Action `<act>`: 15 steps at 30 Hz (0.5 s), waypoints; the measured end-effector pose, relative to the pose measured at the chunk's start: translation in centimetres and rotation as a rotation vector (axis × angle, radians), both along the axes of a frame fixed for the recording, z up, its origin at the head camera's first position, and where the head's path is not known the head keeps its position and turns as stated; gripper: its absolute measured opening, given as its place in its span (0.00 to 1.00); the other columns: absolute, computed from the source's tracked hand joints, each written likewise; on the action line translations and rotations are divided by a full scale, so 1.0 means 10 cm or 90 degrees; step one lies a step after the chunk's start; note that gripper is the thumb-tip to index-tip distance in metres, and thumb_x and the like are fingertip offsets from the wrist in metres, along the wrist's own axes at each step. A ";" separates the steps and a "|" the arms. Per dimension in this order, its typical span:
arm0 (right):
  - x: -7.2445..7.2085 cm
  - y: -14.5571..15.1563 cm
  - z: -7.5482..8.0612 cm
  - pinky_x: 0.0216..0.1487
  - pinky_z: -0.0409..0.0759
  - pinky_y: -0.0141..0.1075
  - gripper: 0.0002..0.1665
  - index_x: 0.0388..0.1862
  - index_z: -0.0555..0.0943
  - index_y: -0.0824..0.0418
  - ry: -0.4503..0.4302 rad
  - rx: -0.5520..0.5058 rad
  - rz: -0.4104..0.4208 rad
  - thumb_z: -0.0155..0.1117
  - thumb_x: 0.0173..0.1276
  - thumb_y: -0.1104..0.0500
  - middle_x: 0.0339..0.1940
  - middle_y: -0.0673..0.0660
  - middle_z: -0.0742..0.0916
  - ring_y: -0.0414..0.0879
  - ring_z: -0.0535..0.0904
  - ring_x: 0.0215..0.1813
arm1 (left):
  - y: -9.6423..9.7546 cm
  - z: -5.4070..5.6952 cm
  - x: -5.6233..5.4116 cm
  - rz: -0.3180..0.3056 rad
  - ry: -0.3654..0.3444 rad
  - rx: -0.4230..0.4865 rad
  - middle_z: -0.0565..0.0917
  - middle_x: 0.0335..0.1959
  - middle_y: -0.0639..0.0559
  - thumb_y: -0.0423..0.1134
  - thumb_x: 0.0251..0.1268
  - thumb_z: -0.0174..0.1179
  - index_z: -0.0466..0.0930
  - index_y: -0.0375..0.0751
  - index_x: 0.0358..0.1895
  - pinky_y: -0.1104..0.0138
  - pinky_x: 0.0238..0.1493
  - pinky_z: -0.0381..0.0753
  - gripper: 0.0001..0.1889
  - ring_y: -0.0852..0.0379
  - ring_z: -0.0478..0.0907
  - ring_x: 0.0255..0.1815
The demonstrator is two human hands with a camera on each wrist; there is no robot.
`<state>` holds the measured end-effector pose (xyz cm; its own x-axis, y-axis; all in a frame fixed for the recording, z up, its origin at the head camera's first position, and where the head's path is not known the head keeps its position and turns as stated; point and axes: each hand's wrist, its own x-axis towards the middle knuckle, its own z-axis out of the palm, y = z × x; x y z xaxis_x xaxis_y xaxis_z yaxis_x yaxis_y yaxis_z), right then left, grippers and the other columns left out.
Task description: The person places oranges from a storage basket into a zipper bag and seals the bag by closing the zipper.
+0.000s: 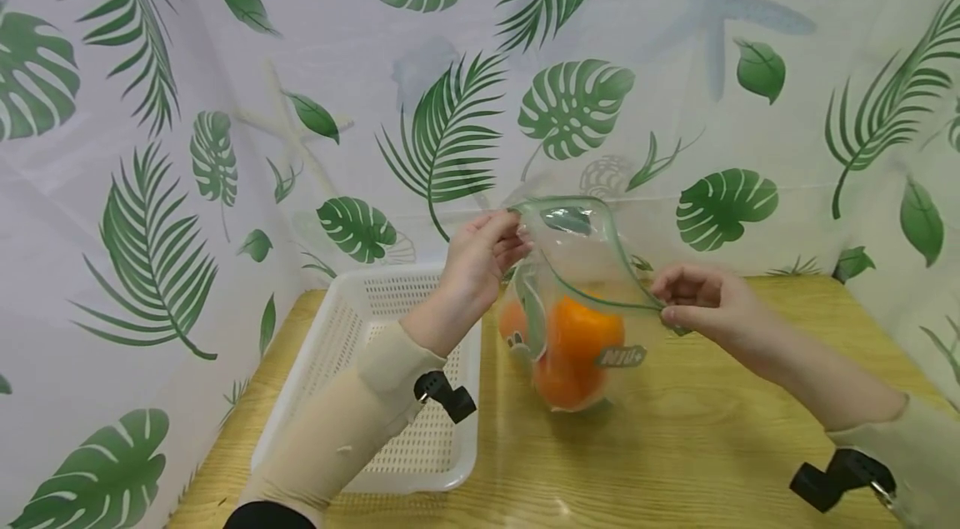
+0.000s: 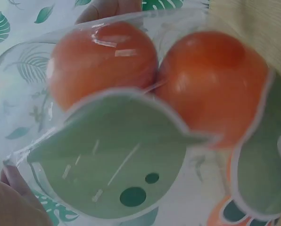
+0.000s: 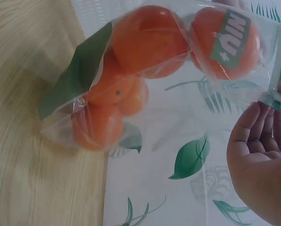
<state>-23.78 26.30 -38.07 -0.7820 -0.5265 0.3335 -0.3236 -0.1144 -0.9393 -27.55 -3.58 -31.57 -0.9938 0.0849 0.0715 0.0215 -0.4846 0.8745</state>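
Note:
A clear zip bag (image 1: 621, 356) with a green zip edge hangs between both hands, its mouth spread wide. My left hand (image 1: 476, 258) pinches one corner of the mouth, while the thumb and fingers of my right hand (image 1: 705, 300) pinch the opposite corner, also seen in the right wrist view. Several oranges (image 1: 588, 333) are inside the bag, gathered toward its lower part. Large green printed shapes (image 2: 112, 160) cover part of the bag in the left wrist view, and a "NIU+" label (image 3: 231, 38) shows in the right wrist view.
A white perforated plastic basket (image 1: 468, 462) stands on the wooden table (image 1: 712, 429) to the left, partly behind my left forearm. A white sheet with green leaf prints (image 1: 577, 108) hangs behind the table and along its sides.

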 end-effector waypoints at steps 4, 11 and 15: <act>-0.06 0.08 0.04 0.46 0.84 0.28 0.27 0.50 0.85 0.54 -0.042 -0.068 -0.032 0.47 0.76 0.80 0.44 0.45 0.87 0.38 0.81 0.42 | -0.11 0.05 -0.02 0.004 0.017 -0.022 0.82 0.22 0.55 0.25 0.76 0.53 0.78 0.42 0.30 0.75 0.31 0.85 0.13 0.64 0.81 0.22; -0.15 0.20 0.20 0.42 0.82 0.31 0.27 0.47 0.83 0.58 -0.063 -0.145 -0.078 0.42 0.74 0.81 0.39 0.48 0.87 0.40 0.78 0.39 | -0.32 0.11 -0.03 0.011 0.042 -0.127 0.80 0.20 0.57 0.27 0.75 0.56 0.80 0.46 0.30 0.75 0.30 0.82 0.13 0.64 0.77 0.22; -0.19 0.24 0.32 0.43 0.84 0.30 0.26 0.46 0.83 0.60 -0.067 -0.177 -0.078 0.41 0.75 0.82 0.39 0.50 0.88 0.41 0.80 0.40 | -0.44 0.12 -0.05 0.021 0.067 -0.177 0.80 0.19 0.58 0.27 0.75 0.57 0.81 0.45 0.34 0.74 0.30 0.82 0.10 0.64 0.77 0.22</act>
